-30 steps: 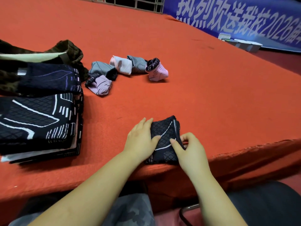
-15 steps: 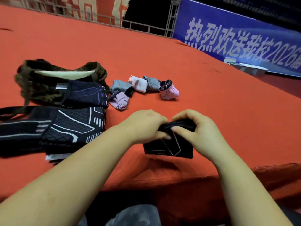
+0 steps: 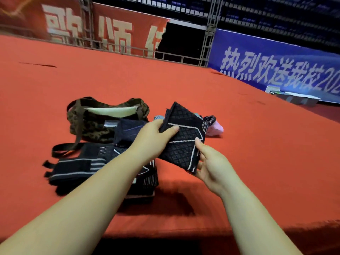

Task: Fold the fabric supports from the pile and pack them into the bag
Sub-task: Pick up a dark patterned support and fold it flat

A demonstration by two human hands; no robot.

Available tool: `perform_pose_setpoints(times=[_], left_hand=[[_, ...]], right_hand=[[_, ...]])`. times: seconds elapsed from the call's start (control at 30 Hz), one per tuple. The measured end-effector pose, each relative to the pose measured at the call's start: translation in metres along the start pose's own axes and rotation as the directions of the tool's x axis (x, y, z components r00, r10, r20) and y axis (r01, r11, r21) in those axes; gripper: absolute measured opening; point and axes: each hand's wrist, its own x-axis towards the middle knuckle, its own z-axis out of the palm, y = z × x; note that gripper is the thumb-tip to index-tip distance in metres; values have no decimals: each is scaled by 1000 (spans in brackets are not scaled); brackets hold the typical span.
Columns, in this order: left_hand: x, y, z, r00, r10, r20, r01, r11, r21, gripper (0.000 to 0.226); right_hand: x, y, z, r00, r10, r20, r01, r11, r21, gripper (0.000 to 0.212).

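Folded black support held clear of the red surface, just right of the camouflage bag; left hand pinches its upper edge, right hand cups the lower corner with loosely curled fingers. To pack well, keep the fold pressed flat (it springs open easily) and feed it into the bag's open mouth, above the unfolded pile in front of the bag.

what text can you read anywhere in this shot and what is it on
"热烈欢送我校202": white characters on the blue banner, cut off at the picture's right edge.
Large pale characters on the red banner: cropped and blurred, not readable.
Small white tag on the camouflage bag: too small to read.
Folded black support held by both hands: only white lines, no text.
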Motion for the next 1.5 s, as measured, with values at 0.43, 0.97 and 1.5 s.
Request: perform_pose_setpoints(times=[0.43, 0.97, 1.5], left_hand=[[74, -61, -90, 943, -307, -131, 333, 889, 313, 39], [72, -112, -78, 896, -394, -206, 437, 696, 570, 45], [71, -121, -89, 862, -333, 381, -135, 574, 807, 70]], right_hand=[[120, -19, 103, 964, -257, -73, 137, 711, -689, 44], [160, 23, 103, 978, -208, -28, 54, 374, -926, 28], [159, 23, 100, 883, 59, 465, 469, -108, -877, 55]])
